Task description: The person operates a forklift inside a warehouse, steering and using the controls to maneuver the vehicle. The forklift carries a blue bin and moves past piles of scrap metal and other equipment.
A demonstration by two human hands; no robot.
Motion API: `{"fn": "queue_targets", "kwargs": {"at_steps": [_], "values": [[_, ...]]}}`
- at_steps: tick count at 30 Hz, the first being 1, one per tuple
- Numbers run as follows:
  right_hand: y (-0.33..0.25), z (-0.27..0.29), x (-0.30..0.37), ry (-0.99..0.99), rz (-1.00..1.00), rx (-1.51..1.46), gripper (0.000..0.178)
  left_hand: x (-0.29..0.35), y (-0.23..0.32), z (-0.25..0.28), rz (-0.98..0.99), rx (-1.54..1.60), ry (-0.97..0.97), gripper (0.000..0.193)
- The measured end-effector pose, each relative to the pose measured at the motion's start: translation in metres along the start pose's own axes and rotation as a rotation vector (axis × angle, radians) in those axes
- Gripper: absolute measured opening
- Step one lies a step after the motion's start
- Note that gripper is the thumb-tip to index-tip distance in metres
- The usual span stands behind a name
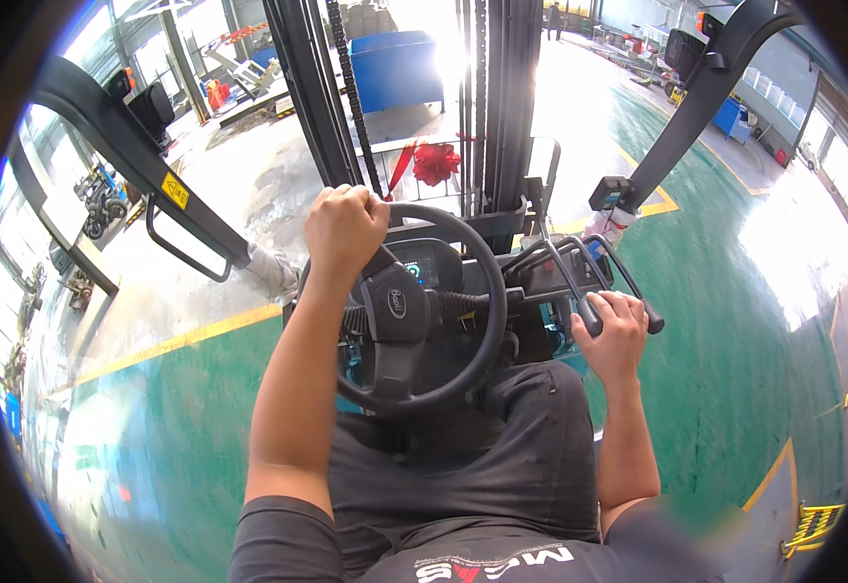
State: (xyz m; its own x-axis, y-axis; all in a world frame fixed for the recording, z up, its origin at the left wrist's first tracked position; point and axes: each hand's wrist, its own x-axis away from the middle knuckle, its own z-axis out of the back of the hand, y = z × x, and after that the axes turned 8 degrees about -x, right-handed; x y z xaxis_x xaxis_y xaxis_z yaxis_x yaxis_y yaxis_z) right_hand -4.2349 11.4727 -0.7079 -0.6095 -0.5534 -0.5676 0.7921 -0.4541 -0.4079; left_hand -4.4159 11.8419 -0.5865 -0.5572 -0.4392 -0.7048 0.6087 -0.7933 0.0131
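Two hands are at the controls, and I begin from them. My left hand (344,228) is curled closed at the upper left of the steering wheel (495,321); whether there is a knob inside the fist, I cannot tell. I think one hand is placed so high because it leaves the other free for the levers. My right hand (613,325) lies over the lever group at the right of the wheel, with its fingers bent. One black lever knob (589,318) is beside the thumb, and an outer knob (654,321) is at the little-finger side; how firmly this hand grips, I cannot tell. The levers stand near the right knee, probably so that the forearm reaches them without stretching.

The wheel rim is round, smooth and dark, and it circles a grey moulded hub (397,301). Behind it are ribbed bellows (461,303), which look like flexible rubber, and a small lit display (414,270).

Farther out, the mast (511,117) rises in straight dark metal, with a linked chain (351,87). A red cloth-like rosette (435,164) hangs in front, perhaps as decoration. Wrinkled clear wrapping (270,272) covers the left pillar's foot, maybe for protection. Beyond is a blue box (395,73), and around me shines the glossy green floor (725,389).
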Motion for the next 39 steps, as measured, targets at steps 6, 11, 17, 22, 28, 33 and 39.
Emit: {"fn": "queue_targets", "kwargs": {"at_steps": [6,11,17,22,28,33,39], "values": [[-0.015,-0.016,0.004,-0.071,0.019,0.180,0.060,0.008,0.010,0.003,0.035,-0.020,0.042,0.022],[0.002,-0.005,-0.013,0.083,0.084,0.226,0.069,0.017,0.011,0.010,0.024,-0.007,0.020,0.022],[0.038,0.018,-0.034,0.142,0.170,-0.319,0.076,0.042,0.011,0.025,0.073,-0.046,0.018,0.020],[0.054,0.009,-0.065,0.176,0.132,-0.467,0.084,0.084,0.012,0.045,0.150,-0.102,0.056,0.020],[0.056,0.017,-0.071,0.172,0.147,-0.459,0.084,0.123,0.027,0.068,0.164,-0.096,0.105,0.020],[0.045,0.055,-0.029,-0.048,0.125,-0.482,0.076,0.151,0.054,0.094,0.166,-0.050,0.086,0.018],[0.056,0.090,0.025,-0.217,0.147,-0.181,0.066,0.192,0.092,0.130,0.110,-0.031,0.011,0.019]]}}
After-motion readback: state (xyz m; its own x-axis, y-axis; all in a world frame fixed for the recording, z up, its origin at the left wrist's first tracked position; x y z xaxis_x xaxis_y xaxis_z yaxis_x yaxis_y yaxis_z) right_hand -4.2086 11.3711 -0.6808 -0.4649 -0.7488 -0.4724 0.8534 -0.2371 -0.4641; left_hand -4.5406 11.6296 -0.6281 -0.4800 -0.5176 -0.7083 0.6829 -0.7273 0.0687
